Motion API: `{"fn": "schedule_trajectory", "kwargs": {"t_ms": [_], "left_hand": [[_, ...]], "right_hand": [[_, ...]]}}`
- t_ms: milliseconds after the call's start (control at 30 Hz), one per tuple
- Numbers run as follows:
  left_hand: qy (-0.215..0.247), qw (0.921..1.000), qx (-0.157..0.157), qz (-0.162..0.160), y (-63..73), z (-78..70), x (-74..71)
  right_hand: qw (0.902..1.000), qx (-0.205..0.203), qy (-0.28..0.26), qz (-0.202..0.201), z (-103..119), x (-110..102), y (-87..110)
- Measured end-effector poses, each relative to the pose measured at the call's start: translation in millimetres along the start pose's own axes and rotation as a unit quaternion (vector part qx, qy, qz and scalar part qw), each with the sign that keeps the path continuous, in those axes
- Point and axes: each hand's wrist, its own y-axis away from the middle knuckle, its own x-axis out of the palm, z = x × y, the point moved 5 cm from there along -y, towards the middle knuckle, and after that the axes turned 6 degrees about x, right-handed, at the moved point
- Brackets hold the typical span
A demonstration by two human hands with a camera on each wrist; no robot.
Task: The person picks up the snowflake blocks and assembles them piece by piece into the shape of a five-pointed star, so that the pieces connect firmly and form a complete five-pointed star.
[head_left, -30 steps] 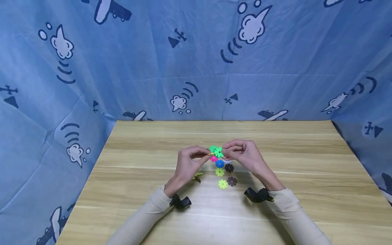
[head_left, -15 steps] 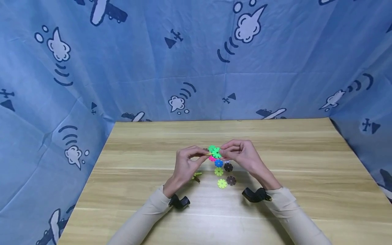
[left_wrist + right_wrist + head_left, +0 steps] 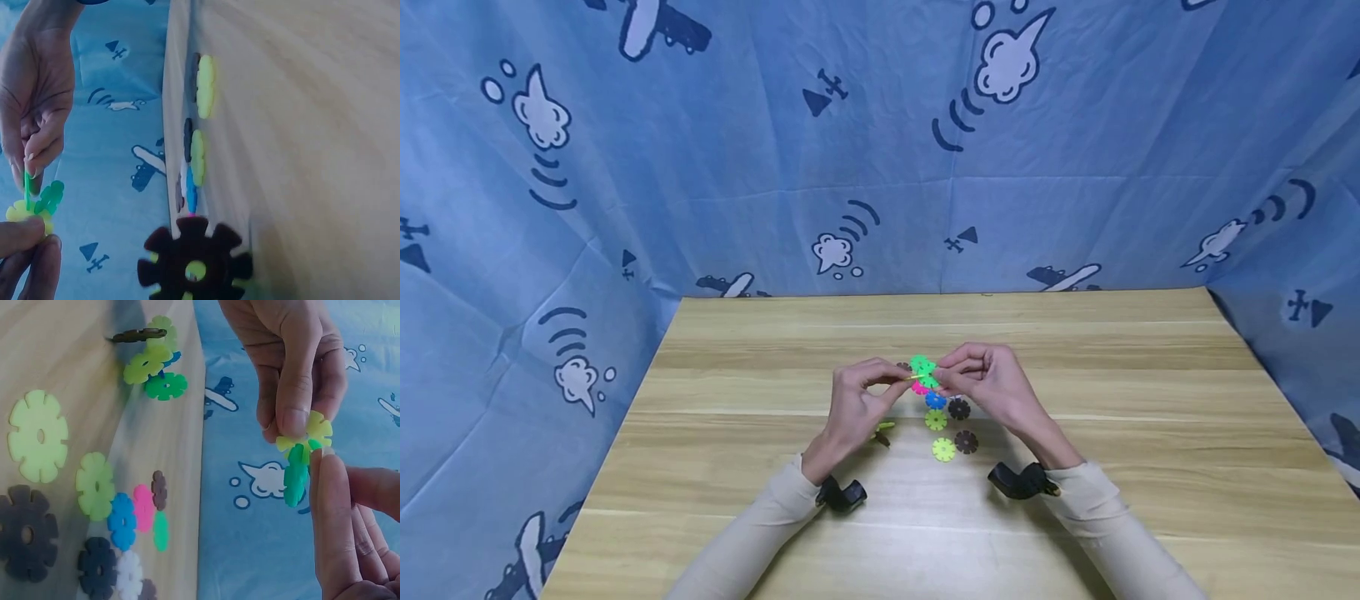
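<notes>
My left hand (image 3: 859, 400) pinches a yellow notched plastic disc (image 3: 292, 445) between thumb and fingers. A green disc (image 3: 295, 478) juts from it at an angle. From the other side my right hand (image 3: 996, 387) pinches a second green disc (image 3: 27, 190), seen nearly edge-on, right at the yellow one's rim. The hands meet in front of me, raised over the far half of the table. Thumb and fingertips of the right hand cover much of that second green disc.
Loose discs lie below on the wooden table (image 3: 737, 350): yellow-green (image 3: 943, 450), brown (image 3: 966, 442), blue (image 3: 122, 520), pink (image 3: 144, 507), white (image 3: 129, 575) and others. Beside my left wrist stands a joined cluster (image 3: 147, 362) with a dark disc (image 3: 195, 259). A blue patterned cloth (image 3: 880, 150) hangs behind.
The green disc in my right hand has turned from face-on toward edge-on. My right hand has shifted slightly left; the left hand keeps its hold on the yellow disc.
</notes>
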Motion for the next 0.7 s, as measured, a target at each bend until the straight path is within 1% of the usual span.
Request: {"fn": "schedule_trajectory", "kwargs": {"t_ms": [167,500,600,700], "left_hand": [[0.011,0.9999,-0.008,-0.005,-2.6,2.3,-0.7],[-0.01,0.999,-0.027,0.033,-5.0,7.1,-3.6],[-0.012,0.9983,-0.047,0.033,-6.9,11.0,-7.8],[-0.016,0.9962,-0.083,0.022,-7.6,18.9,-15.0]], "right_hand": [[0.9999,-0.001,0.015,-0.006,0.8,-0.4,-1.1],[0.9999,-0.001,0.017,0.0,-2.7,-0.3,-6.2],[0.9998,-0.01,0.015,0.003,-2.6,-2.1,-7.9],[0.9996,-0.015,0.026,0.001,-3.7,-6.1,-9.4]]}}
